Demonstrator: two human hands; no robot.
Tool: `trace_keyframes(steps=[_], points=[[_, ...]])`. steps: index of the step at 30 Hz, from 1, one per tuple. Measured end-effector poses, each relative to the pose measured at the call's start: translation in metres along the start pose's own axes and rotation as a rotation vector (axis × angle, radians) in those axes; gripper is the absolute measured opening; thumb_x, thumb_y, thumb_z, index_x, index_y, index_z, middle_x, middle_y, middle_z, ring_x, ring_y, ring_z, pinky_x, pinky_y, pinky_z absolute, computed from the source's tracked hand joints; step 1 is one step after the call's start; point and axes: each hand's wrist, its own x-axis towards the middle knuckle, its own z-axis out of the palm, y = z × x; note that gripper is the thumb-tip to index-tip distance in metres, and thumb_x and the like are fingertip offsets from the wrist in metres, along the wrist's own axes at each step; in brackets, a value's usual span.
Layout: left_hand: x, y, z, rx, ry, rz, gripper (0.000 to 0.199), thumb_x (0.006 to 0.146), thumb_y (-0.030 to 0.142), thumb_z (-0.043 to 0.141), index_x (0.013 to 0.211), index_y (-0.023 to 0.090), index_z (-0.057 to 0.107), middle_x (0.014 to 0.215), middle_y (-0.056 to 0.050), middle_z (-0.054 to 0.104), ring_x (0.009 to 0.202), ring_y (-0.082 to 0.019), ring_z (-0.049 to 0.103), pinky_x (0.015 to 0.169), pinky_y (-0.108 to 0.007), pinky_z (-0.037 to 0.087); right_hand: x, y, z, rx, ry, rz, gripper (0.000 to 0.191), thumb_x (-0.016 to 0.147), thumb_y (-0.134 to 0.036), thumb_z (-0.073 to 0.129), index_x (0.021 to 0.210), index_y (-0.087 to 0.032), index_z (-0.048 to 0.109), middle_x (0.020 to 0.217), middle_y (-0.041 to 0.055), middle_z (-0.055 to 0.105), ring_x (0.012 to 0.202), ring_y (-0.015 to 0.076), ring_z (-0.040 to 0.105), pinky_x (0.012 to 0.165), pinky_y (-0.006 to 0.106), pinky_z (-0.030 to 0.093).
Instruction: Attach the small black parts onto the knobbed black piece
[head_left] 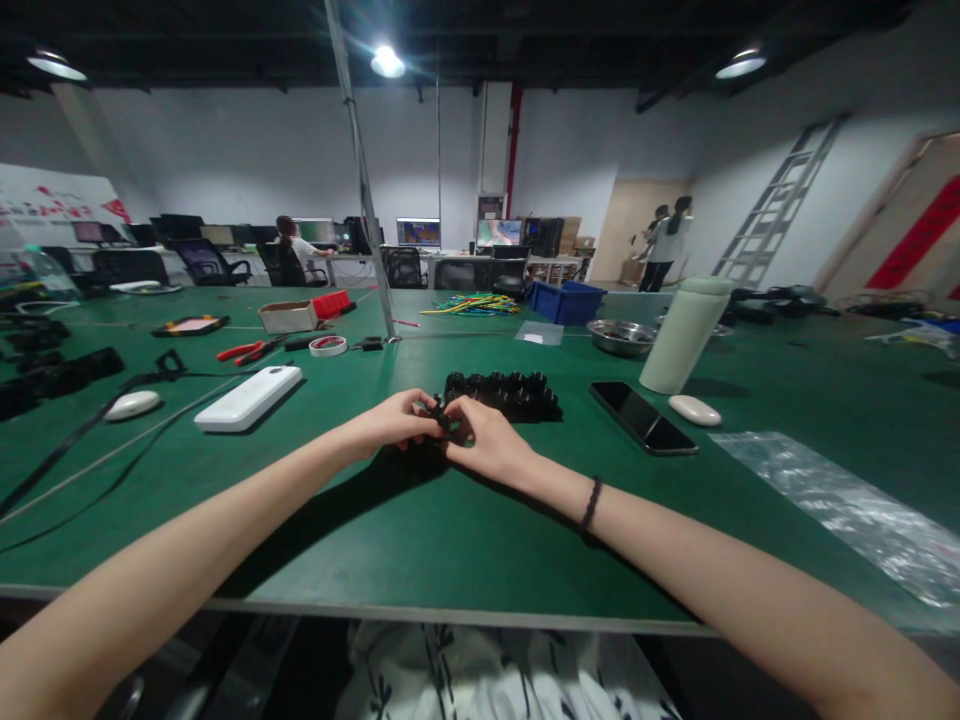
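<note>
My left hand and my right hand meet over the green table, thumbs and fingers closed from both sides on a small black part. What kind of part it is cannot be made out, since the fingers cover much of it. Just behind and to the right of my hands sits a group of black knobbly parts, set close together in rows. A black phone lies face up to the right of them.
Left stand a white box-shaped device, pliers and a tape roll. Behind are cable ties, a blue bin and a metal bowl. Right are a pale green bottle and plastic wrap. A metal pole rises mid-table.
</note>
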Motion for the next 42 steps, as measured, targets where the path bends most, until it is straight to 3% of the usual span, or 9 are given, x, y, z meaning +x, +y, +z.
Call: trace_keyframes(steps=[6,11,17,20,24,28,33,38,42], points=[[0.014,-0.015,-0.014,0.048,0.097,0.064,0.038,0.062,0.033,0.066,0.095,0.018,0.054,0.077,0.001,0.06,0.057,-0.012,0.056,0.047,-0.022,0.04,0.003,0.002,-0.006,-0.08,-0.037,0.062,0.021,0.073,-0.018,0.065,0.093,-0.014,0.059,0.086,0.0048,0.063,0.073,0.015,0.058,0.068,0.028,0.046],[0.027,-0.035,-0.02,0.522,0.244,0.291,0.033,0.072,0.035,0.062,0.101,0.019,0.063,0.1,-0.007,0.064,0.073,-0.019,0.062,0.066,-0.028,0.048,0.011,0.006,-0.019,-0.138,-0.05,0.07,0.03,0.083,-0.031,0.064,0.104,-0.011,0.061,0.091,0.0092,0.065,0.076,0.0167,0.06,0.072,0.031,0.048],[0.02,-0.033,-0.013,0.779,0.264,0.353,0.033,0.083,0.031,0.05,0.112,0.02,0.062,0.108,-0.01,0.06,0.079,-0.022,0.063,0.073,-0.032,0.048,0.045,0.009,-0.037,-0.317,0.013,-0.024,0.021,0.09,-0.017,0.052,0.106,-0.011,0.063,0.108,0.0147,0.066,0.098,0.0214,0.062,0.089,0.034,0.045],[0.016,-0.028,-0.01,0.778,0.278,0.391,0.032,0.085,0.028,0.046,0.112,0.02,0.061,0.11,-0.01,0.059,0.082,-0.023,0.063,0.075,-0.033,0.049,0.063,0.012,-0.038,-0.411,-0.117,-0.039,0.029,0.081,-0.015,0.063,0.109,-0.013,0.065,0.109,0.0146,0.068,0.103,0.0251,0.061,0.091,0.036,0.044],[0.015,-0.026,-0.01,0.788,0.288,0.435,0.032,0.086,0.024,0.042,0.112,0.019,0.061,0.111,-0.011,0.06,0.093,-0.026,0.062,0.082,-0.037,0.048,0.072,0.016,-0.033,-0.39,-0.264,-0.011,0.017,0.074,-0.015,0.069,0.09,-0.019,0.072,0.09,0.0091,0.074,0.086,0.0242,0.067,0.079,0.032,0.048],[0.02,-0.03,-0.011,0.719,0.306,0.476,0.031,0.084,0.024,0.045,0.111,0.017,0.06,0.11,-0.011,0.062,0.104,-0.027,0.06,0.089,-0.039,0.047,0.073,0.018,-0.033,-0.326,-0.207,0.026,0.017,0.076,-0.011,0.065,0.091,-0.016,0.072,0.09,0.0099,0.074,0.083,0.0228,0.068,0.076,0.031,0.05],[0.025,-0.031,-0.011,0.438,0.335,0.417,0.044,0.08,0.036,0.057,0.119,0.015,0.055,0.114,-0.012,0.064,0.093,-0.023,0.063,0.082,-0.037,0.051,0.072,0.02,-0.04,-0.207,-0.054,0.103,0.024,0.082,-0.015,0.061,0.105,-0.013,0.068,0.105,0.0109,0.072,0.093,0.0189,0.068,0.082,0.03,0.052],[0.028,-0.03,-0.01,0.14,0.253,0.415,0.061,0.072,0.047,0.065,0.121,0.013,0.053,0.113,-0.012,0.066,0.088,-0.023,0.066,0.077,-0.036,0.053,0.066,0.019,-0.031,0.243,0.009,0.197,0.028,0.078,-0.011,0.065,0.106,-0.01,0.067,0.106,0.0121,0.072,0.09,0.0171,0.068,0.082,0.03,0.054],[0.029,-0.029,-0.01,-0.055,0.201,0.415,0.063,0.066,0.048,0.072,0.115,0.013,0.056,0.109,-0.011,0.068,0.093,-0.024,0.066,0.083,-0.038,0.052,0.06,0.018,-0.023,0.41,-0.001,0.195,0.029,0.074,-0.009,0.069,0.103,-0.01,0.069,0.103,0.0111,0.073,0.089,0.0169,0.069,0.088,0.034,0.052]])
